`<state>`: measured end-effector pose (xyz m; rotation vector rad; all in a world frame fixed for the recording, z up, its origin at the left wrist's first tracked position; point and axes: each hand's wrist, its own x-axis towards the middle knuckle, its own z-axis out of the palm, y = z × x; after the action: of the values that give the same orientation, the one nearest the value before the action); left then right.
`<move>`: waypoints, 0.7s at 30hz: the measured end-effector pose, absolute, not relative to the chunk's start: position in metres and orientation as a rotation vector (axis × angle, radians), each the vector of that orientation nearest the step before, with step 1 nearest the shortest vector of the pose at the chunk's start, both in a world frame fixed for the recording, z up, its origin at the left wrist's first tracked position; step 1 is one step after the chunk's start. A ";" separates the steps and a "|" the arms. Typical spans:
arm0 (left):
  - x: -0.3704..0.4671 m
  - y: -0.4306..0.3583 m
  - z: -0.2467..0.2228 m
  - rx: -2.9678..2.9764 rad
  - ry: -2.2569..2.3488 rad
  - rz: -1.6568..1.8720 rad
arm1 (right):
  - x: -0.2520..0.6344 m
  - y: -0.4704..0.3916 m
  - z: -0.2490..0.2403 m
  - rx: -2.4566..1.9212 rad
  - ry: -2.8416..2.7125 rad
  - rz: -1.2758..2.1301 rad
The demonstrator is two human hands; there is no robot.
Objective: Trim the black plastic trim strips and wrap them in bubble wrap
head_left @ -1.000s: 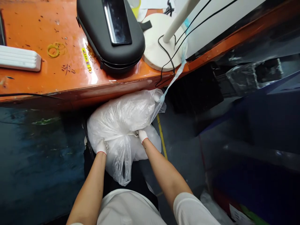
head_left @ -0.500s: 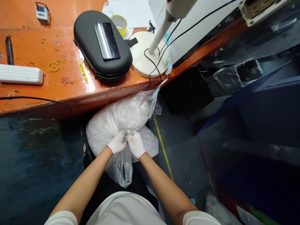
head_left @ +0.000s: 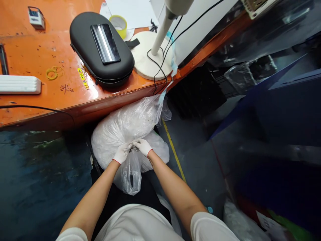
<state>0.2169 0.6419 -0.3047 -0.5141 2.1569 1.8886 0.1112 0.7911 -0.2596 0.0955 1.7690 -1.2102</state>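
A full, clear plastic bag [head_left: 125,122] leans below the edge of the orange table, its neck gathered together in front of me. My left hand [head_left: 122,152], in a white glove with a red cuff edge, pinches the gathered neck. Close against it, my right hand [head_left: 142,147], gloved the same way, grips the neck from the other side. The fingertips of both hands meet there, and what lies between them is too small to make out. Beneath the hands hangs the loose top of the bag with a handle loop [head_left: 132,180].
On the orange table [head_left: 50,50] are a black case [head_left: 100,75] with a phone [head_left: 105,43] on it, yellow tape [head_left: 121,31], rubber bands [head_left: 51,73] and a white lamp base [head_left: 142,60]. Dark blue panels [head_left: 288,113] stand to the right. Another clear bag [head_left: 240,222] lies lower right.
My right hand has turned and risen slightly, its wrist now more sideways. My left hand has shifted a little left, still at the bag's neck. The view has swung slightly right.
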 end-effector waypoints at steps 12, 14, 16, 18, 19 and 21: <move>0.212 0.634 -0.308 -0.731 1.949 1.886 | 0.140 0.768 -0.275 0.110 1.851 -1.164; 0.213 0.627 -0.300 -0.526 2.154 1.712 | 0.133 0.768 -0.280 0.077 1.804 -1.167; 0.219 0.621 -0.292 -0.294 2.392 1.448 | 0.124 0.769 -0.286 0.041 1.743 -1.159; 0.229 0.617 -0.287 -0.144 2.571 1.174 | 0.116 0.767 -0.292 0.007 1.673 -1.139; 0.235 0.617 -0.287 -0.125 2.624 1.093 | 0.113 0.765 -0.294 -0.007 1.635 -1.127; 0.245 0.617 -0.289 -0.090 2.708 1.007 | 0.110 0.758 -0.294 -0.023 1.563 -1.109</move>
<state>0.2451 0.6168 -0.2895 -0.0902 2.7077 1.0069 0.1098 0.7578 -0.2939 -0.0233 1.5626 -1.1087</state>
